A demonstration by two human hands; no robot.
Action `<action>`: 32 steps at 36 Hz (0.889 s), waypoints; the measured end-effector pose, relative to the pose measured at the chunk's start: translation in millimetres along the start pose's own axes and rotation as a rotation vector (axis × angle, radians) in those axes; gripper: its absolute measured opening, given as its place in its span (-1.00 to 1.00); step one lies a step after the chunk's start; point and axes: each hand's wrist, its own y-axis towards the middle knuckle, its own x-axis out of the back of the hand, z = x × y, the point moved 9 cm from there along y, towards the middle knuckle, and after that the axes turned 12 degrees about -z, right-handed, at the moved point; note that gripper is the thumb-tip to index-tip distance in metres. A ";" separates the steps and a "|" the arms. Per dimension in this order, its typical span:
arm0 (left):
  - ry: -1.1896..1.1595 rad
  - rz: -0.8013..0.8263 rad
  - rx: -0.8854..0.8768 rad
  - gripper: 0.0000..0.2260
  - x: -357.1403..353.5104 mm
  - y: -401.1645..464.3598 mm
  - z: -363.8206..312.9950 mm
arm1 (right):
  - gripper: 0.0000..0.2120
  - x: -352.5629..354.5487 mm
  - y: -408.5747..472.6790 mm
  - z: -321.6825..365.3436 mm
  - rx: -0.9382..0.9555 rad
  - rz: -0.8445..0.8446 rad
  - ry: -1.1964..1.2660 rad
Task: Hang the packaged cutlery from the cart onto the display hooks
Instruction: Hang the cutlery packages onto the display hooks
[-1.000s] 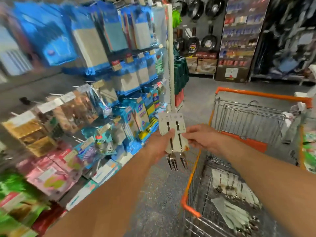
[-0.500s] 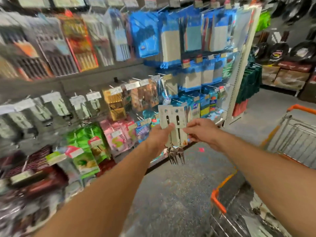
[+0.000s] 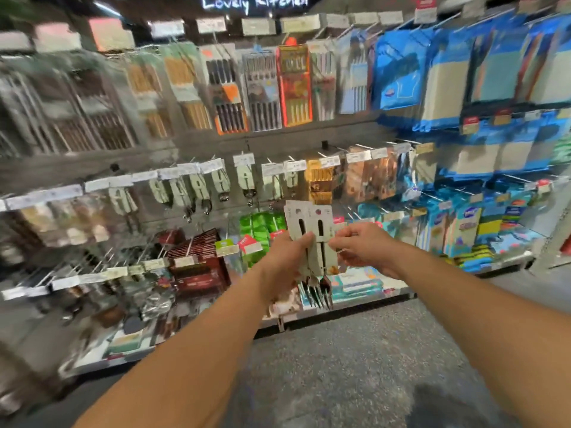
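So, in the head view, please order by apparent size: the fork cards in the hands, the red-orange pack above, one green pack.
1. Red-orange pack.
2. Fork cards, nearer the camera, so unsure.
3. Green pack, partly hidden.

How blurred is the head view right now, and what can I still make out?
Head view: the shelves smear with motion blur, worst at the left edge; the fork packs and both hands, left hand and right hand, stay fairly sharp; wide-angle bending at the borders.
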 end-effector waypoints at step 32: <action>-0.032 -0.335 0.067 -0.86 431.0 73.0 30.7 | -0.84 -429.8 34.4 90.8 0.028 0.349 -0.097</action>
